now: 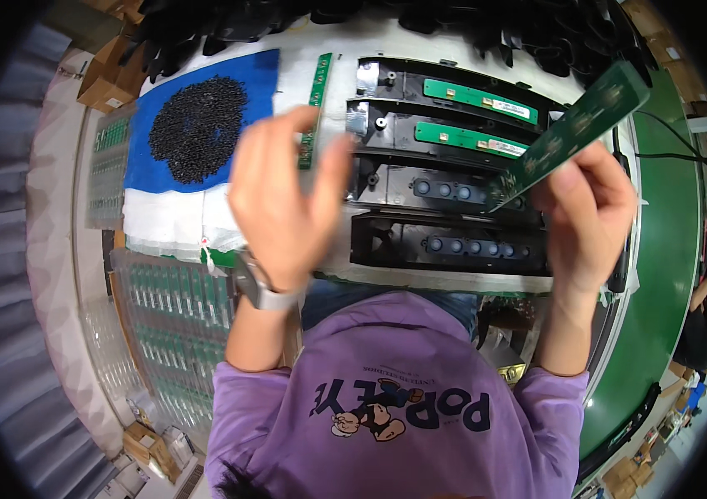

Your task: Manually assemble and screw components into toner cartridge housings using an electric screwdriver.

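Note:
Between the thumb and fingers of my right hand [590,212] is a long green circuit board [578,133], tilted up over the black plastic housings. My left hand [278,200], blurred by motion, is raised with thumb and fingers apart and holds nothing visible. Just beyond its fingers lies another narrow green circuit board [320,79], partly hidden by the hand. Several long black housings lie in rows. The top housing [407,86] and the second housing [395,125] each carry a green board. The third housing [370,179] and the nearest housing [378,241] show rows of pale round buttons.
A heap of small black screws or pins [199,129] lies on a blue mat [266,75] at left. Dark plastic parts [353,21] pile up along the far edge. Clear trays of green boards [174,291] stand at lower left. A dark cable [678,150] crosses the right side.

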The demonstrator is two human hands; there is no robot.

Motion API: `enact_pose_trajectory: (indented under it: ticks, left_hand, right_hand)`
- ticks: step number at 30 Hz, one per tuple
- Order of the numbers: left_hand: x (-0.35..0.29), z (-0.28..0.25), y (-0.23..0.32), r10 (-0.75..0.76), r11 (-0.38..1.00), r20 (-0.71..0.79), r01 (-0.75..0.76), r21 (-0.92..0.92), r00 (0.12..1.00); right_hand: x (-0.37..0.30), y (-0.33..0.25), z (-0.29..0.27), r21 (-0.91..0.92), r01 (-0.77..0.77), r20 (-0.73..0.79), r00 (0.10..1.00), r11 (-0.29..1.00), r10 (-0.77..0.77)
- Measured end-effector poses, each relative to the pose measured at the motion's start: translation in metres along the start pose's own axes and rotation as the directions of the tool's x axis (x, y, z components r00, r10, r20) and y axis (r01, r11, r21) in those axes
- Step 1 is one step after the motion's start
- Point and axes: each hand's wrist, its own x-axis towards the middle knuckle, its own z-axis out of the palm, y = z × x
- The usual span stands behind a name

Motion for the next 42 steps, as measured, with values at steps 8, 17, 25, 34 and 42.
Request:
enact_pose_trajectory:
  ticks: [8,17,25,34,42]
  left_hand:
    - [-0.008,0.005,-0.033,-0.206,0.935,0.243,0.117,0.336,0.948]
    - [-0.011,0.009,-0.036,-0.208,0.972,0.116,0.192,0.132,0.971]
    - [-0.009,0.004,-0.029,-0.177,0.984,0.026,0.177,-0.008,0.984]
    - [-0.022,-0.009,-0.003,0.588,0.803,0.0,-0.584,0.116,0.809]
    - [-0.022,-0.021,0.025,0.667,0.743,0.024,-0.667,0.046,0.745]
  right_hand:
    - [-0.003,0.013,-0.012,-0.742,0.394,0.441,0.896,0.542,-0.049]
    - [-0.001,0.027,-0.004,-0.827,0.427,0.455,0.89,0.366,-0.011]
    - [-0.007,0.028,0.004,-0.892,0.405,0.409,0.912,0.201,-0.023]
    - [-0.019,0.001,0.009,-0.592,0.575,0.418,0.818,0.566,-0.395]
    - [-0.014,0.001,0.014,-0.533,0.643,0.504,0.763,0.549,-0.404]
